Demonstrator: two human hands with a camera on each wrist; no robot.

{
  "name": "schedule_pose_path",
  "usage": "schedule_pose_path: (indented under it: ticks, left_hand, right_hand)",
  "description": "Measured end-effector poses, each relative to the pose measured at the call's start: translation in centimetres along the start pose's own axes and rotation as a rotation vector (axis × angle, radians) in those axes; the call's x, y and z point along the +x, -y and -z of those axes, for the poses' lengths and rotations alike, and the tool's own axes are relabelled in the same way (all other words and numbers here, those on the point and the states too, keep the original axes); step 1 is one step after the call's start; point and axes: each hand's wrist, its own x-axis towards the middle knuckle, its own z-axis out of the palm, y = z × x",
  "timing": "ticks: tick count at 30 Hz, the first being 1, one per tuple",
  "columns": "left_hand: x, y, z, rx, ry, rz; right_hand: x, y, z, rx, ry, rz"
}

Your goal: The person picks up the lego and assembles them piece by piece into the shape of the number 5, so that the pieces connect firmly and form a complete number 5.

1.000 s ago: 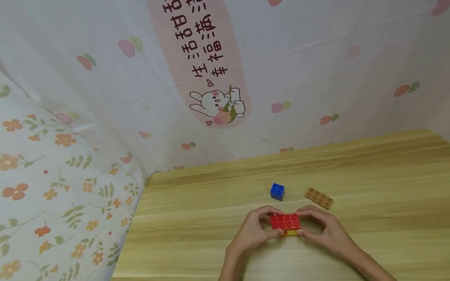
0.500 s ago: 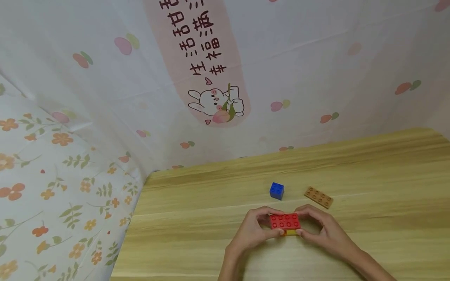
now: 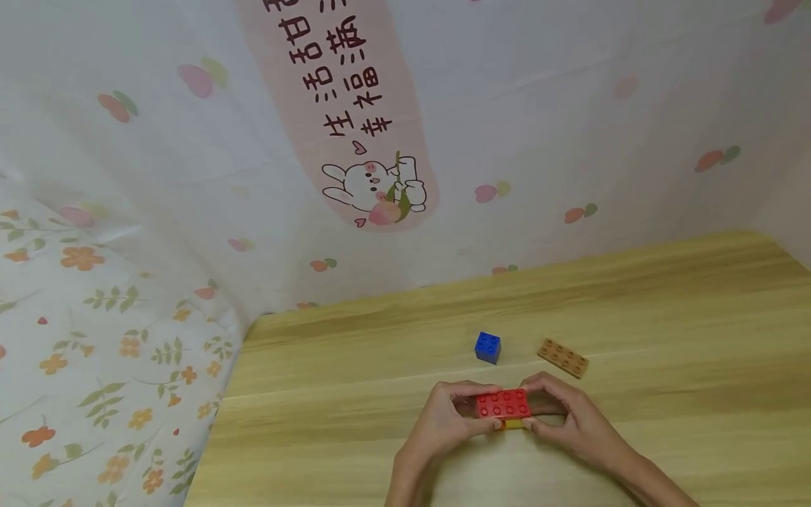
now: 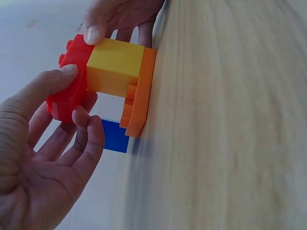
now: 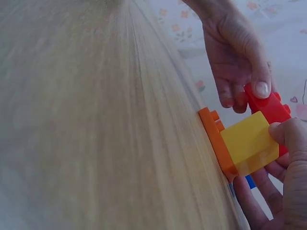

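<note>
Red brick (image 3: 503,404), pinched by left hand (image 3: 441,421) and right hand (image 3: 578,421), tops one yellow brick (image 4: 115,66), one orange brick (image 4: 145,91); beyond it, one blue brick (image 3: 487,348), one tan brick (image 3: 562,358).

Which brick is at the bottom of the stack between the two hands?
The flat orange brick: the yellow brick sits on it and the red brick is topmost, while the blue brick stands apart.

Cloth (image 3: 538,105) (rabbit-printed) behind wooden table (image 3: 367,359)

Your L hand (image 3: 440,424) & R hand (image 3: 578,421) are bare, f'arms (image 3: 410,477) too; slim fingers (image 4: 90,152), short, rounded thumbnails (image 5: 262,89) vis. in wrist cams.
</note>
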Motion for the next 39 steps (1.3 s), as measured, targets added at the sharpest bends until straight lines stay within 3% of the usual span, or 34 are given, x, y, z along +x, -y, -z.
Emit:
schedule_pose_path:
  ticks: [12,19,26,33,37,39]
  left_hand:
    - [1.0,-0.4,0.0,0.068,0.015,-0.066]
    - [0.6,0.0,-0.4,0.104,0.050,-0.080]
    - [-0.2,0.3,-0.3,0.155,0.042,-0.135]
    - [-0.4,0.3,0.2,0.204,0.045,-0.191]
    - [-0.5,0.3,1.1,0.203,0.037,-0.164]
    - [-0.5,0.4,1.6,0.202,-0.010,-0.131]
  right_hand:
    - [0.7,0.3,0.0,-0.082,-0.085,-0.037]
    - [-0.5,0.4,-0.3,-0.089,-0.105,-0.078]
    - [-0.6,-0.1,-1.0,-0.058,-0.083,-0.006]
    - [-0.3,0.0,-1.3,-0.107,-0.075,0.029]
    - [-0.3,-0.1,-1.3,-0.126,-0.086,0.000]
    - [-0.3,-0.2,-1.4,-0.131,-0.095,-0.023]
